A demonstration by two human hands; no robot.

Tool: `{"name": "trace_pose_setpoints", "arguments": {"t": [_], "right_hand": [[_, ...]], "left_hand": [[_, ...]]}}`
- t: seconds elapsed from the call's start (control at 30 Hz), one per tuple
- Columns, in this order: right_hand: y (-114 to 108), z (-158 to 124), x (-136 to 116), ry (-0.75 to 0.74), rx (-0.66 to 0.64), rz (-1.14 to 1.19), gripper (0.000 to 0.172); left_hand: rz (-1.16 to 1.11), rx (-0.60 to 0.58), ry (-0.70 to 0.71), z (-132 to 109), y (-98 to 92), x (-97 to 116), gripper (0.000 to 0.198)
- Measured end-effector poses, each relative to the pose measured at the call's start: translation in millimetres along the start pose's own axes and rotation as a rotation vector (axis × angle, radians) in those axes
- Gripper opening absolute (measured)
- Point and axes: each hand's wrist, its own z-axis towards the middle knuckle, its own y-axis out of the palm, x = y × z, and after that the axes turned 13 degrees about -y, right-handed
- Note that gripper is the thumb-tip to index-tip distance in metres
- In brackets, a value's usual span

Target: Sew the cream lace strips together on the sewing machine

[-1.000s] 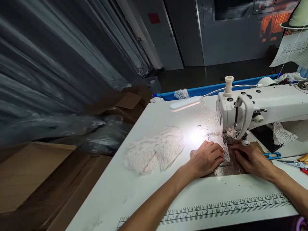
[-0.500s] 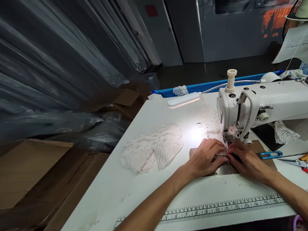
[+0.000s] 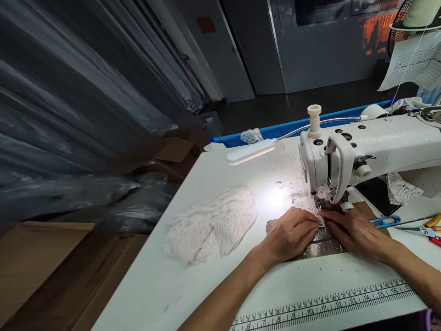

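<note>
A white sewing machine (image 3: 372, 147) stands on the white table (image 3: 193, 285) at the right. A strip of white lace (image 3: 296, 193) runs under its presser foot. My left hand (image 3: 291, 234) lies on the lace just left of the needle, fingers curled and pressing down. My right hand (image 3: 358, 232) rests on the other side, fingertips pressed on the lace close to the foot. Both hands sit over a brown taped patch (image 3: 327, 248) of the table. The fingertips meet below the needle.
A pile of white lace pieces (image 3: 213, 223) lies left of my hands. A lamp (image 3: 251, 151) on a flexible arm lights the work. Blue thread snips (image 3: 386, 221) and scissors (image 3: 418, 231) lie at the right. A printed ruler (image 3: 330, 305) runs along the table's front edge. Cardboard boxes (image 3: 41, 271) stand left.
My right hand has moved left toward the needle, so both hands' fingertips now meet on the lace. The camera view has shifted a little.
</note>
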Motion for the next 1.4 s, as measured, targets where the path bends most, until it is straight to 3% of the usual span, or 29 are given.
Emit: {"name": "trace_pose_setpoints", "arguments": {"t": [0.3,0.63,0.77,1.1,1.4], "right_hand": [[0.7,0.4,-0.6,-0.03,-0.039,-0.046,0.035],[1.9,-1.2,2.7,-0.063,-0.017,0.026,0.035],[-1.5,-2.2,5.6,-0.121,-0.044,0.057,0.038],[-1.9,-2.9,1.8,-0.085,-0.058,-0.033,0.036],[4.3,0.6,2.1,-0.087,-0.066,-0.127,0.036]], "left_hand": [[0.064,-0.077,0.024,-1.4,3.7,-1.9,0.01],[0.255,-0.015,0.161,-0.7,4.2,1.3,0.012],[0.314,-0.093,0.216,-2.5,1.6,4.9,0.015],[0.14,-0.139,0.084,1.9,-0.2,6.6,0.017],[0.153,-0.045,0.029,-1.9,4.8,5.6,0.013]]}}
